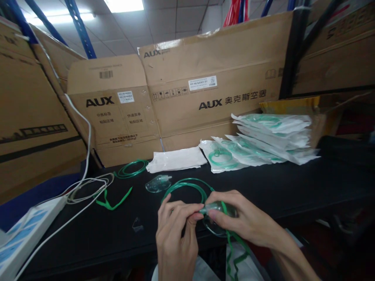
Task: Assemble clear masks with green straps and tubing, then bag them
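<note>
A clear oxygen mask (216,229) is gripped in my right hand (238,216), its narrow nozzle pointing left. The mask's green elastic strap (231,253) dangles below that hand toward my lap. My left hand (177,228) pinches the end of the green oxygen tubing at the nozzle tip; fingers partly cover the joint. Behind both hands, the coiled tubing (187,182) lies on the black table (111,234). Just beyond, a second clear mask (158,183) rests on its side.
Stacked white packets with green tubing (275,134) stand at the back right, beside flat white packets (176,159). Another tubing coil (131,168), a green strap (113,202) and a small clear plastic piece (137,224) lie left. A power strip (32,230) and cables occupy the left edge. Cardboard (216,78) walls the back.
</note>
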A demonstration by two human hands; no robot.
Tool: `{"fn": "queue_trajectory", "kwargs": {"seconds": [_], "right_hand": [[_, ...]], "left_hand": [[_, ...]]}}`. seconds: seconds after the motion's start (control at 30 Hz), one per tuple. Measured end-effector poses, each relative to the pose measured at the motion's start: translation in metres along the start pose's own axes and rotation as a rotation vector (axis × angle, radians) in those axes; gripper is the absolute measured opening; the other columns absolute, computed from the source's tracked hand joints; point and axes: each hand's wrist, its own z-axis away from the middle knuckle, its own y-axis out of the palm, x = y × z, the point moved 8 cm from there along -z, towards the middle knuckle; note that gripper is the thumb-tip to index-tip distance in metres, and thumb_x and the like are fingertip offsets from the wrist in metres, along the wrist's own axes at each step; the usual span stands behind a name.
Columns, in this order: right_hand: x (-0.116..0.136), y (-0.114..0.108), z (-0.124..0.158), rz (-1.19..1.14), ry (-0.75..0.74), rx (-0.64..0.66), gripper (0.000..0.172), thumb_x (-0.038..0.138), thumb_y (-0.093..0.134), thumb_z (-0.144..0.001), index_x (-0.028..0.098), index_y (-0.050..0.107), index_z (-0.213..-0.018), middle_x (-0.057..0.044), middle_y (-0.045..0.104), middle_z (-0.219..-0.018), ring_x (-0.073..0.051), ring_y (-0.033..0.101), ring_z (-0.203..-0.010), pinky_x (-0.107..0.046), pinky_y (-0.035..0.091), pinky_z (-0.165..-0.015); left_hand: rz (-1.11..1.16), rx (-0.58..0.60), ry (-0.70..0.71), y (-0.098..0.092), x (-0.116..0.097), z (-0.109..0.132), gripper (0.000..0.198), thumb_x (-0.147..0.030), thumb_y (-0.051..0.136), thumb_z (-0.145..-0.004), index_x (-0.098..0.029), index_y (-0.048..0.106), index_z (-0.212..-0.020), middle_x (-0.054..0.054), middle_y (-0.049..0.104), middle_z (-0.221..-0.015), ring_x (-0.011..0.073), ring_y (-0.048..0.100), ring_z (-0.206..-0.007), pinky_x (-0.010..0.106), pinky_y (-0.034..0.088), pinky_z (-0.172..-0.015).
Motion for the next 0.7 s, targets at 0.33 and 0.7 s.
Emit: {"fn": "queue_trajectory", "kwargs": {"seconds": [0.33,0.7], "right_hand": [[0.007,0.000,-0.003,0.005,-0.123,-0.052,0.009,0.023,0.064,-0.095,0.017,0.070,-0.090,0.002,0.064,-0.082,-0.011,0.056,-0.074,-0.021,0.041,-0.070],[0.006,0.002,-0.004,-0.039,-0.176,-0.030,0.008,0.014,0.069,-0.090,0.020,0.070,-0.095,-0.001,0.066,-0.093,-0.015,0.061,-0.085,-0.024,0.045,-0.077]], "left_hand": [[-0.082,0.095,-0.072,0.009,0.006,-0.001,0.015,-0.012,0.054,-0.098,-0.024,0.063,-0.095,-0.003,0.070,-0.082,0.0163,0.063,-0.075,0.048,0.042,-0.110],[-0.094,0.131,-0.075,0.011,0.009,0.002,0.018,-0.012,0.050,-0.099,-0.024,0.059,-0.088,-0.004,0.068,-0.078,0.0159,0.065,-0.072,0.046,0.047,-0.106]]}}
